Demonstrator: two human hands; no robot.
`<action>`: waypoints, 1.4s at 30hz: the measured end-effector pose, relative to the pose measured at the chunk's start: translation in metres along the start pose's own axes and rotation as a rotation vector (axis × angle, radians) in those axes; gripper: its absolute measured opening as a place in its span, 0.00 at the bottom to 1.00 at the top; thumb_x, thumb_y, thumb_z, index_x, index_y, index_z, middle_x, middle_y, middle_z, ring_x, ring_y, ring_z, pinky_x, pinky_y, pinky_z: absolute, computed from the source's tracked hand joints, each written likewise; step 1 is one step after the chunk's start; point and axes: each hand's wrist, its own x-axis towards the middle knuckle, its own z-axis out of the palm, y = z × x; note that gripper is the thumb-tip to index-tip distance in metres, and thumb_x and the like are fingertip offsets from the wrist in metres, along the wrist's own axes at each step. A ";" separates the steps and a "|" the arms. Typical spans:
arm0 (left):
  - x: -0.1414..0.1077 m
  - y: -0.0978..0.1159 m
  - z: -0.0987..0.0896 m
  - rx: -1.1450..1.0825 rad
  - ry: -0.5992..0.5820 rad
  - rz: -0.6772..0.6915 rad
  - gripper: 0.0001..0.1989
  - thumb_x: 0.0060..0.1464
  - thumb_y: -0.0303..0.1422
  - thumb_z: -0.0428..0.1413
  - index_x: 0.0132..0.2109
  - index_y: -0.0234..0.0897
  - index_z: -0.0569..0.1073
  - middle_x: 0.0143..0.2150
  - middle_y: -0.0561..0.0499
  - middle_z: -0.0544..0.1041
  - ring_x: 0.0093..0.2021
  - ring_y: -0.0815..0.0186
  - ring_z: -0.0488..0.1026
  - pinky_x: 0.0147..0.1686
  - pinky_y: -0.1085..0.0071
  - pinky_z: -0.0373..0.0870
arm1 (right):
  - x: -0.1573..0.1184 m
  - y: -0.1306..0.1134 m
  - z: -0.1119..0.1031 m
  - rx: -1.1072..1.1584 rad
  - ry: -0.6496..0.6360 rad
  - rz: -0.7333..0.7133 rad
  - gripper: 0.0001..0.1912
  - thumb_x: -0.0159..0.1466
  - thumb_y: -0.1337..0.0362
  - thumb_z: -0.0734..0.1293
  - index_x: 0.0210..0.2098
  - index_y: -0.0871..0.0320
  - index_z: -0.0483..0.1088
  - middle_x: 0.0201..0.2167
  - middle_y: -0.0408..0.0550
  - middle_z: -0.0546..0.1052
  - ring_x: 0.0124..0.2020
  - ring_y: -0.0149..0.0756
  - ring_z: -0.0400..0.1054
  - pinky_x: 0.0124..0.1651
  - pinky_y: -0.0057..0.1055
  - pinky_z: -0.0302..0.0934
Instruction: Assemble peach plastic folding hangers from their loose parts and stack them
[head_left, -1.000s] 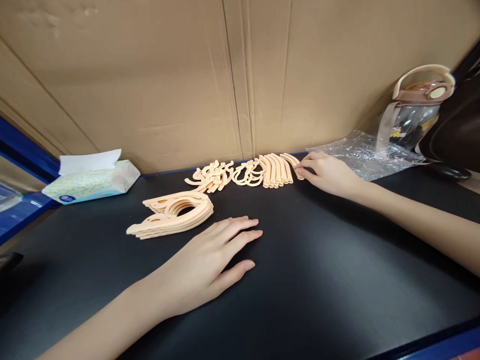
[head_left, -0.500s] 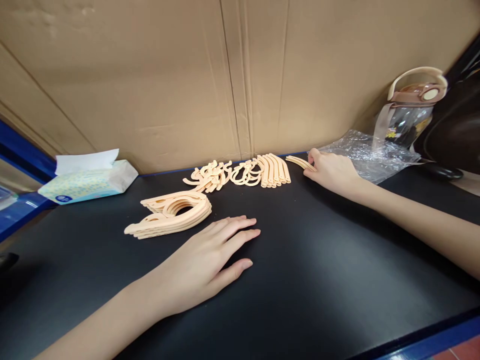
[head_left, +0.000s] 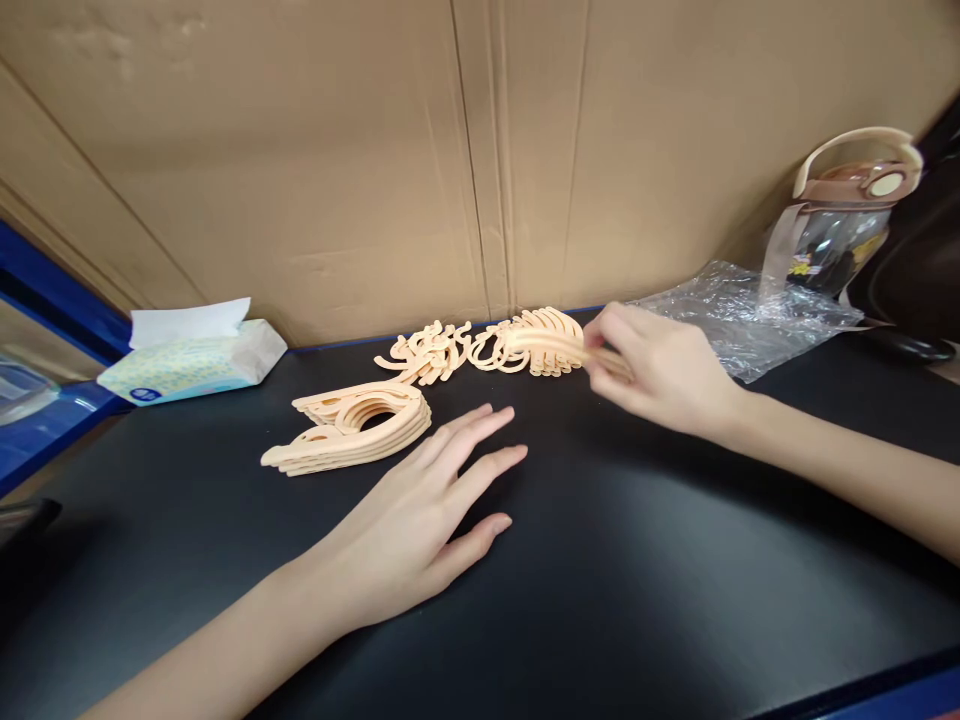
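Brown cardboard (head_left: 315, 150) stands upright behind the far edge of the black counter (head_left: 637, 600). A tissue pack (head_left: 195, 365), one white sheet (head_left: 191, 320) poking up, sits by the far left corner. Toward the far right corner lie crumpled clear plastic (head_left: 739, 310) and a see-through bottle (head_left: 836, 235) with a brown lid (head_left: 836, 187). Blue framing (head_left: 60, 290) runs beyond the left edge

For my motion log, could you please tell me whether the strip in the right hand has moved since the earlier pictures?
Yes: the strip has moved left, away from the bottle, and now overlaps the row of strips.
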 end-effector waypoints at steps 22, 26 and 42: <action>0.003 -0.009 0.003 0.041 0.110 0.063 0.17 0.64 0.26 0.48 0.59 0.36 0.66 0.57 0.49 0.72 0.50 0.63 0.70 0.49 0.64 0.62 | -0.013 -0.037 0.010 0.263 -0.202 -0.440 0.08 0.66 0.69 0.56 0.32 0.59 0.63 0.31 0.46 0.69 0.30 0.32 0.57 0.34 0.29 0.54; 0.005 -0.009 0.003 0.040 0.118 0.071 0.16 0.65 0.27 0.47 0.59 0.36 0.67 0.57 0.49 0.73 0.50 0.63 0.71 0.49 0.63 0.62 | -0.014 -0.036 0.010 0.306 -0.236 -0.410 0.08 0.66 0.70 0.56 0.32 0.59 0.63 0.32 0.46 0.68 0.30 0.32 0.58 0.35 0.29 0.55; 0.006 -0.009 0.001 -0.009 0.070 -0.008 0.17 0.64 0.28 0.47 0.58 0.35 0.69 0.54 0.47 0.75 0.47 0.61 0.72 0.47 0.63 0.69 | -0.015 -0.033 0.014 0.433 -0.295 -0.313 0.01 0.63 0.69 0.60 0.35 0.57 0.62 0.35 0.45 0.67 0.34 0.32 0.61 0.37 0.28 0.59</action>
